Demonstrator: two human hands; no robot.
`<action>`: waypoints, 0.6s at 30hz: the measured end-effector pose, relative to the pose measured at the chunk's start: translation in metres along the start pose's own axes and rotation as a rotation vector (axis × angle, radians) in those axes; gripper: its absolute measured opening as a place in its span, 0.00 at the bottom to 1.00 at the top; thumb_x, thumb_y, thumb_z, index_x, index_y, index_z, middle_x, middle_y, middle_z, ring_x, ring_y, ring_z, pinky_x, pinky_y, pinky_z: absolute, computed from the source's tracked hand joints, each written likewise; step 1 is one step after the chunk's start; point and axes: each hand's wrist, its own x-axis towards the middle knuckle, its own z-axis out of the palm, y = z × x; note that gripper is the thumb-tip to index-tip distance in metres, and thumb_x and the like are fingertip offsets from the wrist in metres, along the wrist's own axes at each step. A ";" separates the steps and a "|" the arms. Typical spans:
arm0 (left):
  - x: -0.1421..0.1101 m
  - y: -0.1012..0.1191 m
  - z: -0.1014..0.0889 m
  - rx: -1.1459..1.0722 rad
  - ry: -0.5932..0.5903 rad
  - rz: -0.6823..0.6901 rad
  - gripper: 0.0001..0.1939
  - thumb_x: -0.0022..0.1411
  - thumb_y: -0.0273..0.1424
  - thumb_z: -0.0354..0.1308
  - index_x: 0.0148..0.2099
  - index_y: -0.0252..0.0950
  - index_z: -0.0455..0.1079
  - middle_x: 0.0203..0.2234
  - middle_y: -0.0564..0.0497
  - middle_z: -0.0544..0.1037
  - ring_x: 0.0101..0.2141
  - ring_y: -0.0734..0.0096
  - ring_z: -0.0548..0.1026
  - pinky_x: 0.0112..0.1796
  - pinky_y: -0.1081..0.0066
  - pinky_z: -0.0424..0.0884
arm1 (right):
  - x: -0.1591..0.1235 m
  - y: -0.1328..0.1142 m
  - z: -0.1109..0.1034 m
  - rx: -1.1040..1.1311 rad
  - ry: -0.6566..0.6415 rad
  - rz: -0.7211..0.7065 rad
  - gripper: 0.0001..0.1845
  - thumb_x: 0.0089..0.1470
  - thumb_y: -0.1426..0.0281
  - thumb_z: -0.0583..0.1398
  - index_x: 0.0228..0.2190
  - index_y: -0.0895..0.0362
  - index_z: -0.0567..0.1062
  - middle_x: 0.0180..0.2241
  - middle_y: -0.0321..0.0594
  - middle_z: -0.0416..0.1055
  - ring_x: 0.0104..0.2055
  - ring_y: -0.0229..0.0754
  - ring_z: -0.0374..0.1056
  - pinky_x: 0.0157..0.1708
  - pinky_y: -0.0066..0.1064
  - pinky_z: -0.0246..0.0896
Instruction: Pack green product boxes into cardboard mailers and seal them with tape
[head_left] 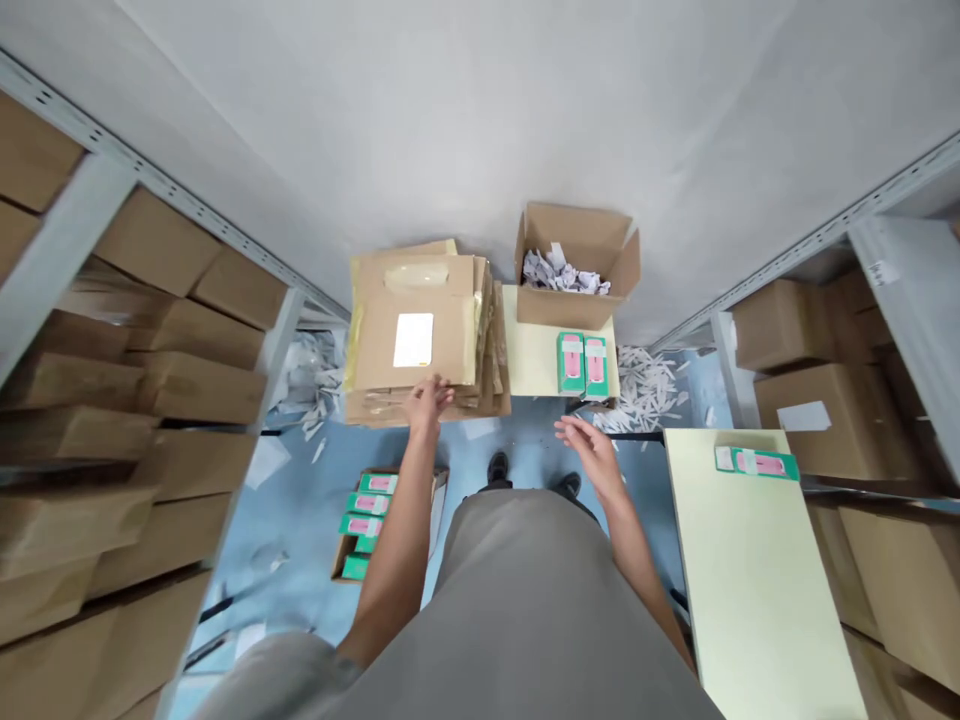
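My left hand point(427, 402) is at the front edge of a stack of flattened cardboard boxes point(367, 340), fingers loosely bent and apart. Whether it touches the cardboard I cannot tell. A white label point(413, 340) and yellowish tape show on the top sheet. My right hand point(594, 455) hangs in the air with its fingers stretched out and nothing in it. Beyond it, two green boxes with pink fronts point(583, 364) stand side by side on a pale table point(529, 350). Behind them is an open cardboard box point(566, 308) with crumpled paper point(562, 272) inside.
On the right, a second pale table point(757, 580) carries one green box point(756, 463). A carton of several green boxes point(367, 505) sits on the blue floor point(300, 520) at left. Shelves of cardboard boxes point(187, 400) flank both sides. Shredded paper point(646, 385) lies beside the table.
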 end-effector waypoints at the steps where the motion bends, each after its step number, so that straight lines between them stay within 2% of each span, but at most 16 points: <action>1: 0.003 0.000 -0.004 -0.011 -0.020 -0.012 0.10 0.72 0.34 0.70 0.43 0.34 0.75 0.31 0.50 0.84 0.25 0.76 0.81 0.30 0.77 0.77 | -0.001 -0.001 0.011 0.002 0.008 -0.001 0.32 0.60 0.38 0.69 0.51 0.49 0.85 0.54 0.50 0.87 0.54 0.57 0.85 0.58 0.53 0.80; 6: 0.013 -0.002 -0.029 -0.041 -0.017 -0.109 0.11 0.75 0.36 0.67 0.41 0.35 0.73 0.29 0.53 0.81 0.24 0.76 0.81 0.29 0.77 0.78 | -0.008 -0.002 0.049 0.000 0.030 0.007 0.31 0.60 0.38 0.69 0.51 0.48 0.85 0.54 0.49 0.87 0.54 0.57 0.85 0.58 0.53 0.80; 10: 0.017 0.003 -0.028 -0.032 -0.024 -0.053 0.19 0.68 0.40 0.74 0.37 0.38 0.67 0.28 0.53 0.79 0.27 0.73 0.81 0.34 0.74 0.79 | -0.009 -0.003 0.064 -0.027 0.060 0.013 0.31 0.59 0.38 0.70 0.49 0.48 0.86 0.52 0.49 0.87 0.52 0.58 0.85 0.56 0.53 0.81; 12: 0.016 0.012 -0.026 -0.045 -0.044 0.023 0.23 0.63 0.42 0.76 0.36 0.39 0.64 0.28 0.55 0.78 0.30 0.72 0.82 0.39 0.72 0.80 | -0.007 -0.007 0.071 -0.029 0.066 0.007 0.30 0.58 0.38 0.70 0.49 0.48 0.87 0.52 0.49 0.87 0.51 0.58 0.85 0.56 0.53 0.81; 15: 0.010 0.036 -0.031 -0.119 -0.094 0.244 0.23 0.59 0.43 0.76 0.36 0.40 0.65 0.29 0.55 0.78 0.36 0.70 0.82 0.48 0.68 0.80 | -0.004 -0.017 0.080 -0.034 0.056 -0.021 0.29 0.59 0.40 0.70 0.50 0.47 0.87 0.51 0.49 0.87 0.53 0.58 0.85 0.55 0.52 0.81; 18: 0.000 0.068 -0.044 -0.175 -0.154 0.427 0.23 0.55 0.42 0.76 0.34 0.41 0.63 0.29 0.57 0.75 0.36 0.71 0.79 0.45 0.71 0.78 | -0.004 -0.027 0.081 -0.027 0.073 -0.050 0.29 0.60 0.41 0.70 0.51 0.47 0.87 0.50 0.49 0.88 0.54 0.60 0.84 0.55 0.53 0.81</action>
